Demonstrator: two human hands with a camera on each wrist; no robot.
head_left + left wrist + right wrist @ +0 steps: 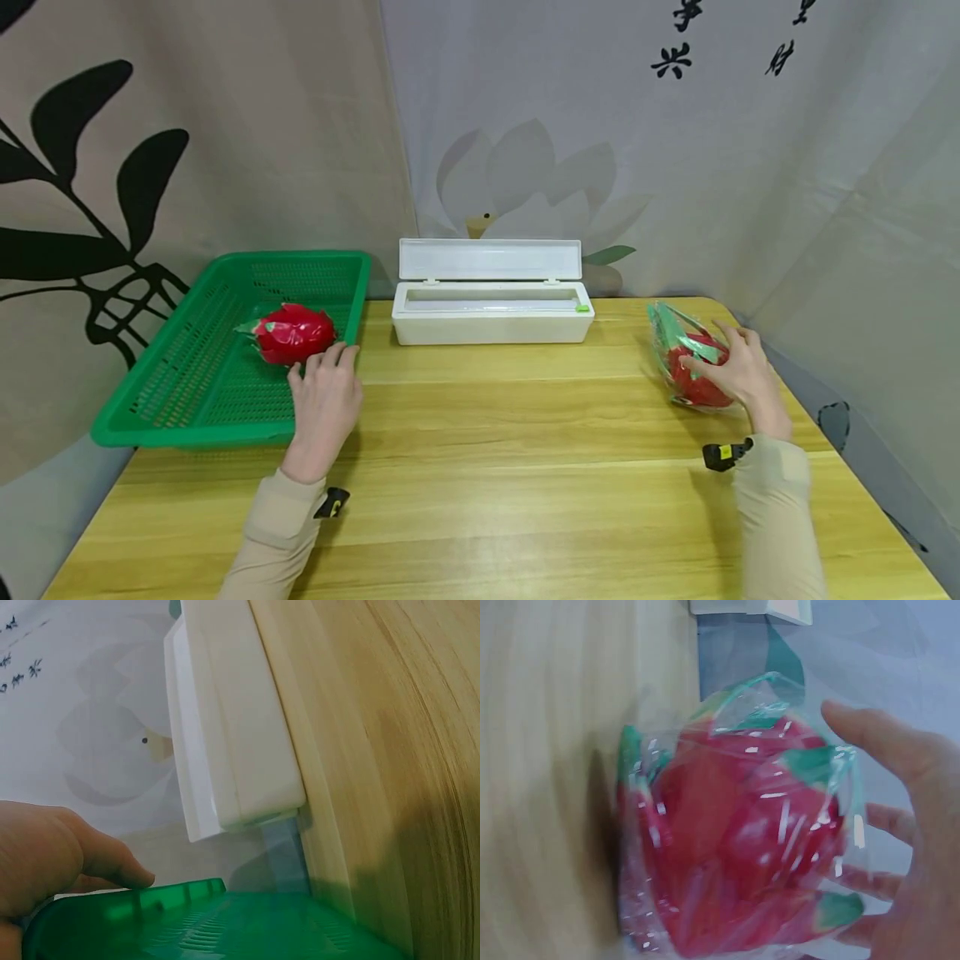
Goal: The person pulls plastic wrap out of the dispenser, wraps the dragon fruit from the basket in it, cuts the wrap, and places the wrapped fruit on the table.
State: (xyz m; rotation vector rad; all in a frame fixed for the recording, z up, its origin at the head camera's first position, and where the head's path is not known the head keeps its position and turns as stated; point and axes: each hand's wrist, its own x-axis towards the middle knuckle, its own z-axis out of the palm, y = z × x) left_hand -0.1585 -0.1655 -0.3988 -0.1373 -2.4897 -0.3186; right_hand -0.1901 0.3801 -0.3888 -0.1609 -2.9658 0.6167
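Note:
A red dragon fruit (294, 335) with green tips lies inside the green basket (120, 429), toward its right side. Close beside it, my left hand (327, 404) reaches over the basket's right rim, fingertips at the fruit's lower edge. In the left wrist view the fingers of that hand (45, 859) are relaxed above the rim. On the table's right side sits red dragon fruit in clear plastic wrap (735, 832), its green tips pressed against the film. Spread around its right side is my right hand (742, 375), fingers partly hidden behind the wrap in the right wrist view.
A white cling film dispenser box (491, 327) stands at the back middle of the wooden table (525, 467), its lid raised. A small green piece (582, 309) shows at its right end. Printed cloth (540, 100) hangs behind the table.

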